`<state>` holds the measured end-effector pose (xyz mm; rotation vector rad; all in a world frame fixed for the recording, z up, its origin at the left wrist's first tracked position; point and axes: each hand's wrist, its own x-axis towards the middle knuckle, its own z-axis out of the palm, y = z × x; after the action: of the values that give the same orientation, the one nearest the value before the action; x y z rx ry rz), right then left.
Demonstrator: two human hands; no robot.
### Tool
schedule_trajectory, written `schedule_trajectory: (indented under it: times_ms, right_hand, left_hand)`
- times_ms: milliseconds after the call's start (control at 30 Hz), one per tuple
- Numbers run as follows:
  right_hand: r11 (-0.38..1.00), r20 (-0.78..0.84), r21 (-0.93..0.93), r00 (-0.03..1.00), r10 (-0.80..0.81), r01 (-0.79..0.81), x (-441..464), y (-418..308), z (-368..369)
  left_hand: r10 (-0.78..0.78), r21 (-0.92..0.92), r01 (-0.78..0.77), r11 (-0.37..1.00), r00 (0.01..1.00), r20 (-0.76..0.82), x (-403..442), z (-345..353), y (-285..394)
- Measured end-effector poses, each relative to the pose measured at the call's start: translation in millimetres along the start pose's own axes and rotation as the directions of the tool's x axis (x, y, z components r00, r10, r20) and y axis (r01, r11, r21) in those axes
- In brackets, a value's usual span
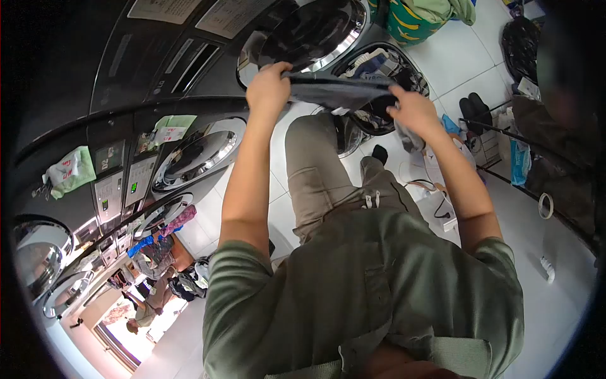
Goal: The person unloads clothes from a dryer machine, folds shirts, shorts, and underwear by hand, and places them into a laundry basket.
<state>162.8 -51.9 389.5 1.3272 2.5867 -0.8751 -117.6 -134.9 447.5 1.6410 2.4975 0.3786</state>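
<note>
A dark grey garment point(338, 92) is stretched between my two hands, in front of the machines and over my knee. My left hand point(269, 91) is closed on its left end, close to the round door of a dark machine point(315, 31). At the other end, my right hand point(413, 112) grips the cloth, and a lighter grey part hangs below it. Behind the garment, a dark basket point(420, 82) on the floor holds a heap of mixed clothes, partly hidden by the cloth.
More machines with round doors point(199, 155) line the left. A green bag with yellow shapes point(407, 22) stands beyond the basket. Black slippers point(475, 112), a rack and a white power strip point(439, 211) are at the right. A person point(148, 309) is far off at lower left.
</note>
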Motion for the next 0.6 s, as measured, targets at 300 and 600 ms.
schedule_trajectory:
  times_ms: [300, 600]
  right_hand:
    - [0.974, -0.154, -0.193, 0.984, 0.089, -0.118, 51.7, 41.3, 24.3]
    - [0.665, -0.137, 0.703, 0.966, -0.222, 0.252, -8.5, 22.5, 44.0]
  left_hand:
    - [-0.006, -0.477, 0.035, 0.878, 0.998, 0.062, 43.7, 145.3, -1.2]
    - [0.268, -0.721, 0.327, 0.611, 0.772, 0.577, -43.3, 191.7, 32.8]
